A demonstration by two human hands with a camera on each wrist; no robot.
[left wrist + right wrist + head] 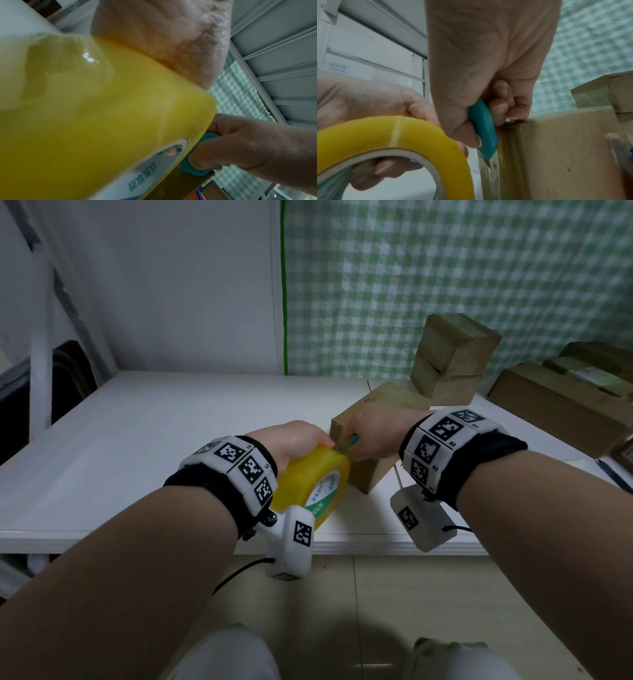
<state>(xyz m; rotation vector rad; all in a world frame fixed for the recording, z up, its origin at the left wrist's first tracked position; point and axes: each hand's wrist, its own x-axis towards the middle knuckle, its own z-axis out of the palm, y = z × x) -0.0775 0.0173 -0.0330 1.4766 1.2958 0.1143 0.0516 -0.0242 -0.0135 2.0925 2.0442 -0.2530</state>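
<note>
A flat white tabletop [137,440] is seen across the middle of the frame. A stack of brown cardboard boxes [455,354] is set at its far edge, right of centre, and a long brown cardboard carton [561,412] is laid at the right edge. The upper right is filled by a green-and-white checked cloth [445,268], bordered on its left by a thin vertical green strip [283,302]. Beige floor tiles [376,594] are shown along the bottom
</note>
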